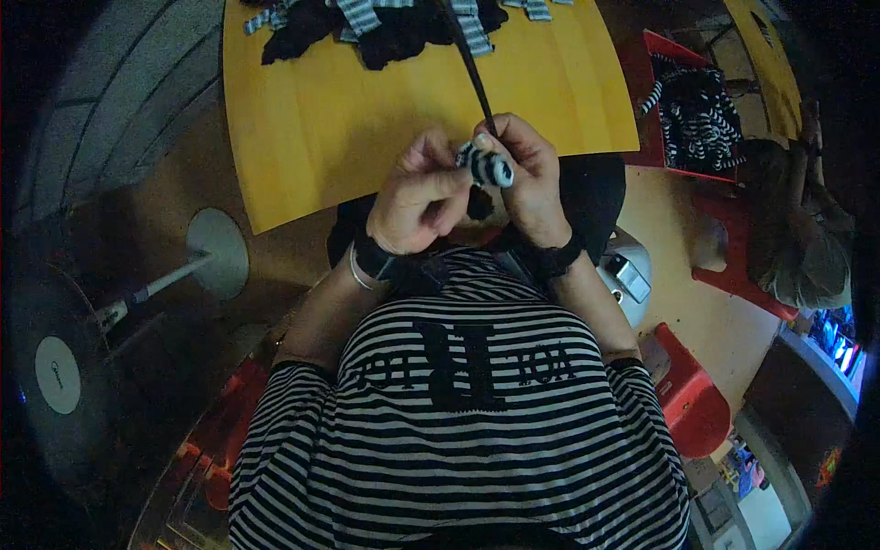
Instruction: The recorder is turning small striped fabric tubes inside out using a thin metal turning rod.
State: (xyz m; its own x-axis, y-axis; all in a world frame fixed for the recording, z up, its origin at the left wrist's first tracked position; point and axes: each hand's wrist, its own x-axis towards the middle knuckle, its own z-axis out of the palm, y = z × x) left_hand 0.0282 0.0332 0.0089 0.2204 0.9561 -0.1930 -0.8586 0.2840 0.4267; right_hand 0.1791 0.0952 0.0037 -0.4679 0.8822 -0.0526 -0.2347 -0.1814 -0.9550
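Observation:
A small rolled piece of black-and-white striped fabric [486, 166] sits between my two hands, above the near edge of the yellow table. My left hand [414, 203] pinches its left side, fingers curled. My right hand [529, 174] is closed round its right side, with the thumb and forefinger at its top. From those right fingertips a thin dark rod [471, 71] runs up to the top of the view; its lower end is hidden. A dark patch [479, 203] shows just below the fabric, too unclear to name.
Black and grey-striped fabric pieces [390, 32] lie along the far side of the yellow table [321, 119]. To the right stands a red crate [645, 147] of striped pieces. Nearby sits another person [807, 247]. A white stool [632, 310], red chair [692, 403] and standing fan [60, 376] surround me.

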